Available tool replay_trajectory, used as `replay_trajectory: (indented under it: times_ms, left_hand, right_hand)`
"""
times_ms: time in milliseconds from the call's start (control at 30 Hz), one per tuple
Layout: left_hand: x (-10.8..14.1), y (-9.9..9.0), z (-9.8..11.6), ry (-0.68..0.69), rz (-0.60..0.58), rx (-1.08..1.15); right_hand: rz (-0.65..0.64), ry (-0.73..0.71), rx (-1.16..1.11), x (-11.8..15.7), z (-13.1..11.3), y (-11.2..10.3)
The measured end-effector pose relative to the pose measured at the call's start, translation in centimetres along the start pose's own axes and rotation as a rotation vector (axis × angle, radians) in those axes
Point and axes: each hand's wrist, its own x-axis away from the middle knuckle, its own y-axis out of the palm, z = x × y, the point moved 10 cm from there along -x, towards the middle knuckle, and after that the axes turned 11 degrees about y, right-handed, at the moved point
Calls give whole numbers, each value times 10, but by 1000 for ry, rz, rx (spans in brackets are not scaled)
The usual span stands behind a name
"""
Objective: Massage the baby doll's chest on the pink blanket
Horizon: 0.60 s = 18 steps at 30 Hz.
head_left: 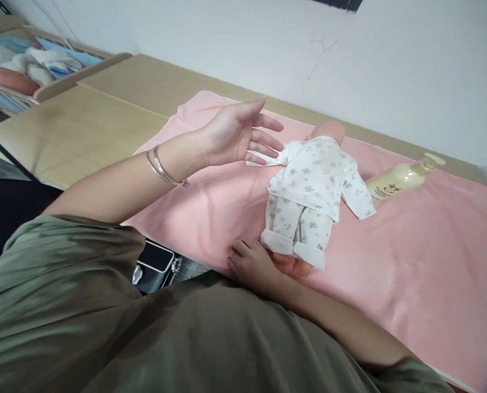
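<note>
A baby doll (327, 131) lies on a pink towel (411, 256), dressed in a white printed top (309, 169) and matching trousers (315, 229) with rolled cuffs. Its orange-pink feet show below the cuffs, and the top's collar hides part of the head. My left hand (239, 134), with thin silver bangles at the wrist, is raised above the towel near one sleeve, open, palm turned up and fingers apart, holding nothing. Resting on the towel's near edge beside the doll's feet is my right hand (254, 265), fingers loosely bent and nothing visible in it.
A pale yellow pump bottle (399, 180) lies tilted on the towel beyond the doll's other sleeve. The wooden table (116, 103) meets a white wall behind. At far left stands a wooden cot (83, 73) with another doll and cloths. A dark box-like object (155, 267) sits below the table edge.
</note>
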Motion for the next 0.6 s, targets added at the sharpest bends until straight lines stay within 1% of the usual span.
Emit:
replay_trajectory:
  times_ms: [67, 200, 333, 467, 600]
  left_hand:
    - [1, 0, 0, 5, 0, -1]
    - [1, -1, 1, 13, -3, 6]
    - [1, -2, 0, 12, -16, 9]
    - [3, -4, -1, 11, -11, 19]
    - [6, -8, 0, 11, 20, 22]
  right_hand:
    - [28, 24, 6, 0, 2, -3]
    - [86, 142, -60, -4, 15, -5]
    - [84, 231, -150, -9, 29, 0]
    - [76, 321, -177, -13, 40, 3]
    - [69, 346, -181, -13, 45, 5]
